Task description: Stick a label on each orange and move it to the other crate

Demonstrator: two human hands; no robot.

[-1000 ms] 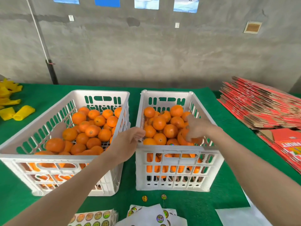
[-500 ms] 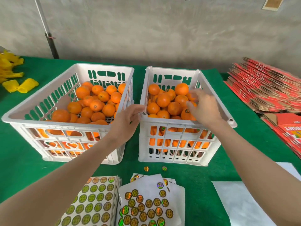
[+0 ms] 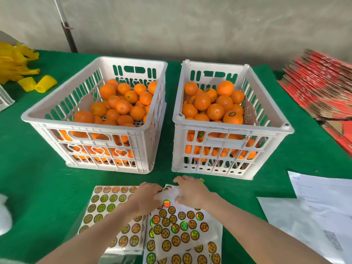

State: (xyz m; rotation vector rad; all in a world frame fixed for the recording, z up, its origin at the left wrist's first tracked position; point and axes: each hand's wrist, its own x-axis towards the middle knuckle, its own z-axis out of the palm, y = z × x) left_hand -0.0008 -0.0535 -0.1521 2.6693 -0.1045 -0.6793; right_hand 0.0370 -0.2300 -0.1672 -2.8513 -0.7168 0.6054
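Two white plastic crates stand side by side on the green cloth, both holding oranges. The left crate (image 3: 38,119) holds unlabelled oranges (image 3: 122,106). In the right crate (image 3: 287,128) several oranges carry round labels, such as the front one (image 3: 232,116). Sheets of round holographic labels (image 3: 179,225) lie in front of the crates. My left hand (image 3: 146,197) and my right hand (image 3: 192,190) both rest on the far edge of the top label sheet, fingers pinching its curled white backing.
A second label sheet stack (image 3: 106,204) lies to the left. White papers (image 3: 322,195) lie at the right. Flattened red cartons (image 3: 322,86) are stacked at the far right, yellow foam nets (image 3: 17,63) at the far left. A loose label (image 3: 202,180) lies beside my right hand.
Both hands have drawn back from the crates to the label sheets. My right hand left the oranges in the right crate. The camera has tilted down.
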